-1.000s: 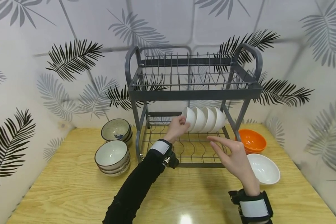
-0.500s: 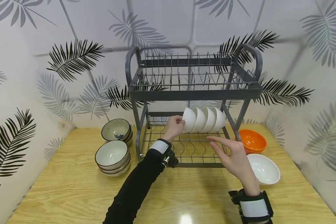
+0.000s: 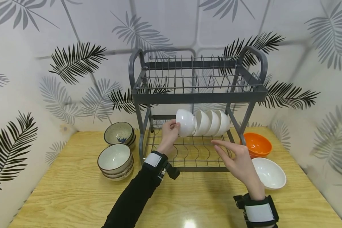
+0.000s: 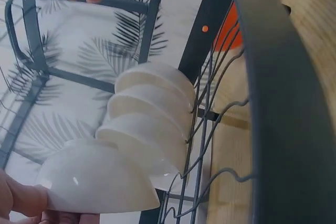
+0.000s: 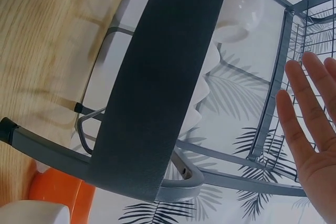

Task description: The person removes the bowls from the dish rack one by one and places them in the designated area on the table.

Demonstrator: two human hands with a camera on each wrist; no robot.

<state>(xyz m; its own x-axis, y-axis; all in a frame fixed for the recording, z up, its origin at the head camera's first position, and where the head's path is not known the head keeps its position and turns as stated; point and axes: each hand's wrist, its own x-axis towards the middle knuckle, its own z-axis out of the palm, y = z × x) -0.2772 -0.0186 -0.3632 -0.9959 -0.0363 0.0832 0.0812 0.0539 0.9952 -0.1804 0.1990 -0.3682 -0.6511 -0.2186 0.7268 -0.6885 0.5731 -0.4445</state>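
Observation:
My left hand (image 3: 169, 134) pinches the rim of a white bowl (image 3: 186, 123), tipped on its side above the lower tier of the dish rack (image 3: 199, 98). In the left wrist view that bowl (image 4: 97, 179) hangs beside the others, thumb on its outside. To its right, several white bowls (image 3: 213, 123) stand on edge in a row on the lower tier. My right hand (image 3: 239, 163) is held in front of the rack's right side, fingers extended and holding nothing. The right wrist view shows its palm and fingers (image 5: 310, 106) spread.
At the left stand two stacks, dark-rimmed pale bowls (image 3: 114, 160) and speckled bowls (image 3: 118, 133). Orange bowls (image 3: 256, 144) and a white bowl (image 3: 269, 173) sit right of the rack on the wooden table (image 3: 74, 190). The upper tier (image 3: 199, 74) overhangs the lower one.
My left hand has moved left with the leftmost white bowl, drawing it away from the row and turning its opening toward the left. My right hand has stayed in place.

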